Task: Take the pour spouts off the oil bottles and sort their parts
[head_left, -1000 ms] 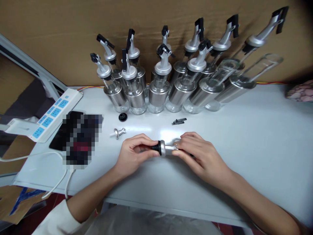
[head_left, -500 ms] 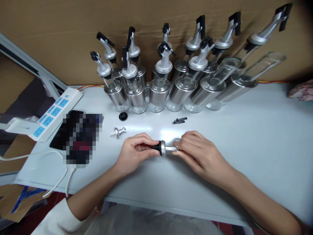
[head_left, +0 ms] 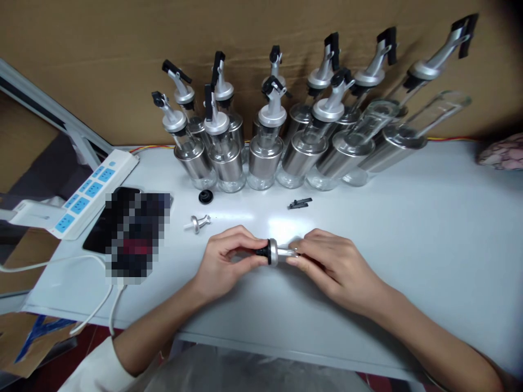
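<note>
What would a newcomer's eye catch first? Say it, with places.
Probably the cluster of glass-and-steel bottles along the back of the table, most topped with silver pourers. Next, at front centre, the left hand grips the black end of a loose pourer while the right hand holds its spout. The blue-socketed power strip stands out at the left.

The table (head_left: pixel 261 313) is bright, with a white shiny patch (head_left: pixel 286 226) in the middle. The silver spout (head_left: pixel 274 252) glints. Soft shadows darken the brown wall (head_left: pixel 122 60) behind the bottles (head_left: pixel 265 166), which look stretched toward the right. The pink thing (head_left: pixel 502 152) at the edge is blurry.
</note>
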A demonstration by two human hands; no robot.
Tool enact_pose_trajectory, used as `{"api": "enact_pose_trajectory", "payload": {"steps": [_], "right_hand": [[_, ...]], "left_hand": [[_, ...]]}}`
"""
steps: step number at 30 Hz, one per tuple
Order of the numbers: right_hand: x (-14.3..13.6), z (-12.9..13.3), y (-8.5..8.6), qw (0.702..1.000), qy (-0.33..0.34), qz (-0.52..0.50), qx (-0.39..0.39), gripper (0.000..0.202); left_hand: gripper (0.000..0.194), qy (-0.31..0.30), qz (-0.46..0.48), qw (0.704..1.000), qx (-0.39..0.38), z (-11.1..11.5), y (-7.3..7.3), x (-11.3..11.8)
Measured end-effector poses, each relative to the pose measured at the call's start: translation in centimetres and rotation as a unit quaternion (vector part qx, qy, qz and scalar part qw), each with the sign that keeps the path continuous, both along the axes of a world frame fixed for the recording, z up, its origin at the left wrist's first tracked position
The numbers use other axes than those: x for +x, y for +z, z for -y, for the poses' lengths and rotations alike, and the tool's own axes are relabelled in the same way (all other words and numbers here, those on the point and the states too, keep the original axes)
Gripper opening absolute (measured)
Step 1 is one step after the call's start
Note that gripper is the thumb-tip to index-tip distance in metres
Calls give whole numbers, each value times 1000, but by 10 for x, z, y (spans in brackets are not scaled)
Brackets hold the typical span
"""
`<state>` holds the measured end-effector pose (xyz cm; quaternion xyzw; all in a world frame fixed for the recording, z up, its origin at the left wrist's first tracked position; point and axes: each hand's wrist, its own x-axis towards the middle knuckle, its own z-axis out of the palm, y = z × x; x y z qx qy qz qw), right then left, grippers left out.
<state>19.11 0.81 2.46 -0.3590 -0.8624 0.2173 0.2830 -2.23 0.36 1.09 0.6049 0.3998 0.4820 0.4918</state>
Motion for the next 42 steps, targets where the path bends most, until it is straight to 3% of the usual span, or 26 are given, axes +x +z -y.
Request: {"api": "enact_pose_trajectory", "payload": {"steps": [12,18,22,25,31,35,38,42], "right_hand": [[-7,6,1,999,-34,-9,-34,31],[-9,8,-4,996,-75,47,-31,33],[-9,9,-6,994,-65,73,-46,35],[-10,10,-7,993,-49,88,-59,36],[-13,9,-9,995,-13,54,-82,29],[-12,9,-7,995,-31,33,-88,24],[-11,12,-2,983,-85,-36,-159,3],[-11,14,3,920,-91,-170,-342,37]], "left_hand": [[15,20,-24,999,38,1,1,2],[26,-15,-28,997,66,2,4,1],[20,7,-64,996,60,2,2,2],[16,3,-45,999,24,2,1,2],[19,-54,70,983,-160,6,0,9],[21,-52,71,982,-170,6,1,9],[19,-37,64,984,-161,4,2,7],[15,-42,65,986,-150,2,0,7]]}}
